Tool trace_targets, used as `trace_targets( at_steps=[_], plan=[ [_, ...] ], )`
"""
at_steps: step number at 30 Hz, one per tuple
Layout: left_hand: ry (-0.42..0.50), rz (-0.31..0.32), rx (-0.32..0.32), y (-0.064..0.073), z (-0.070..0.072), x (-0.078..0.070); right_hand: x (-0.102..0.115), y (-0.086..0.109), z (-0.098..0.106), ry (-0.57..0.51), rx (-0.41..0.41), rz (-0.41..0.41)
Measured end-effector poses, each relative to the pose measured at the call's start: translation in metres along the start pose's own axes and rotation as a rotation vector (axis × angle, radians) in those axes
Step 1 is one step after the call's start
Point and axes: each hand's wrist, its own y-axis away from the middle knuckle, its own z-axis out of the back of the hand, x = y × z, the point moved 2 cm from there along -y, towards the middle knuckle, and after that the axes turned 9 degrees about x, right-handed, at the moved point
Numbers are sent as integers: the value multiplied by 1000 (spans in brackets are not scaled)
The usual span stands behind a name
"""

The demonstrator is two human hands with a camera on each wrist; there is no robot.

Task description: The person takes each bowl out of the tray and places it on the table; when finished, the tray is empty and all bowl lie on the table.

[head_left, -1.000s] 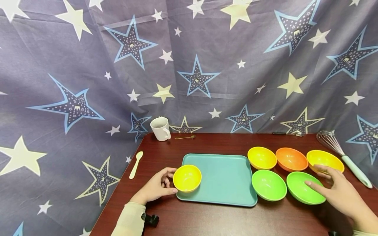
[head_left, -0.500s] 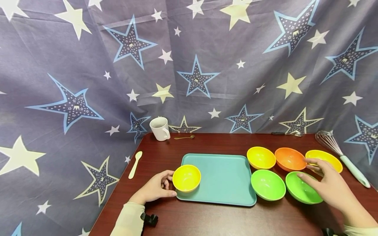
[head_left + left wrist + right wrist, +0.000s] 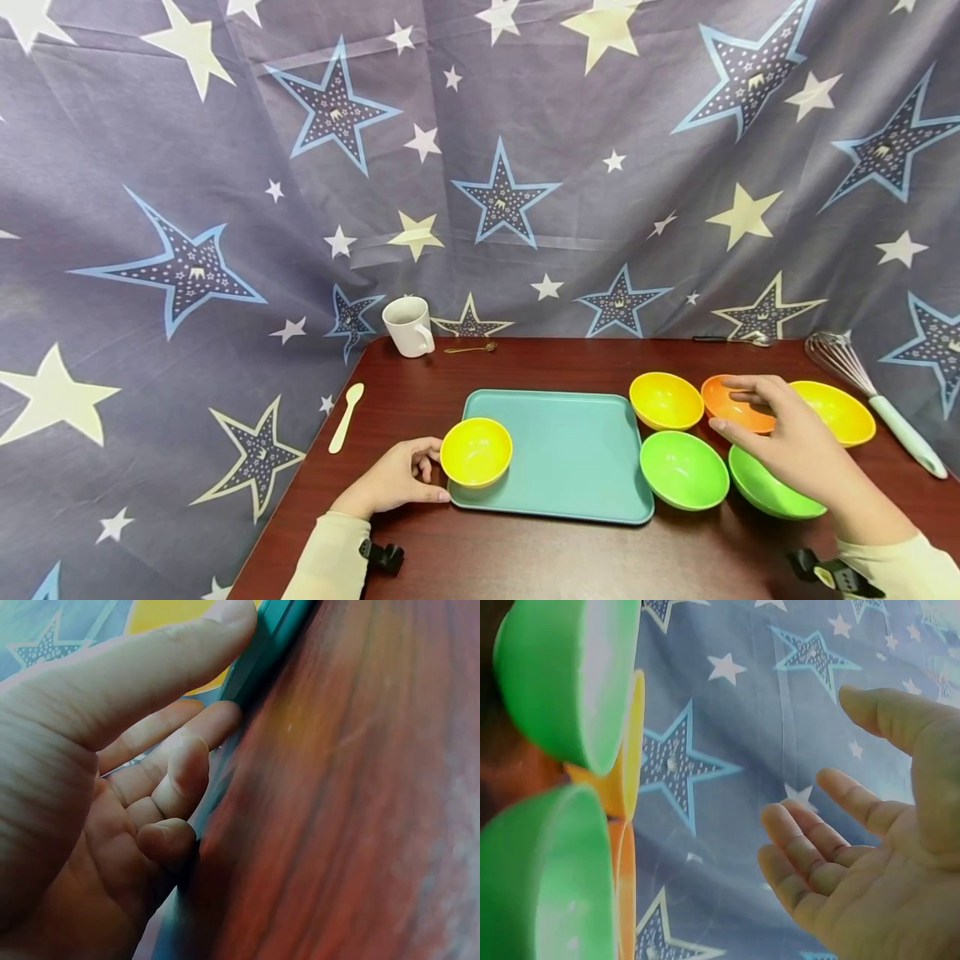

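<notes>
My left hand [image 3: 397, 477] rests on the table at the left edge of the teal tray [image 3: 562, 458]. Its thumb touches the tray's rim in the left wrist view, and the fingers are loosely curled with nothing held. Close by, a yellow bowl [image 3: 476, 452] sits on the tray's left part. My right hand [image 3: 795, 446], fingers apart and holding nothing, hovers over the right green bowl [image 3: 768, 483] and the orange bowl [image 3: 720, 400], partly hiding both. Another green bowl [image 3: 684, 471] and yellow bowl [image 3: 666, 402] stand to its left, a further yellow bowl [image 3: 840, 412] to its right.
A white mug [image 3: 408, 327] and a small gold spoon [image 3: 471, 348] are at the back left. A cream spoon [image 3: 347, 419] lies near the left edge. At the right lies a whisk [image 3: 877, 404], with a dark-handled spoon [image 3: 735, 339] by the starry curtain [image 3: 525, 275].
My right hand has moved left, from the right-hand yellow and green bowls to above the orange bowl. The left hand and the bowls stay in place.
</notes>
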Motion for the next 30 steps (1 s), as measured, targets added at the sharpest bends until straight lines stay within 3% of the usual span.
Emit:
trace_targets(
  at_steps=[10,18,25,30],
  plan=[
    [12,21,-19,0,-2,1,26,-23,-23,-42,83,117],
    [5,25,-16,1,-1,1,50,-36,-44,-97,222,90],
    [5,26,-15,0,0,0,68,-48,-64,-205,295,67],
    [14,15,-11,0,1,-1,76,-54,-81,-220,348,58]
  ],
)
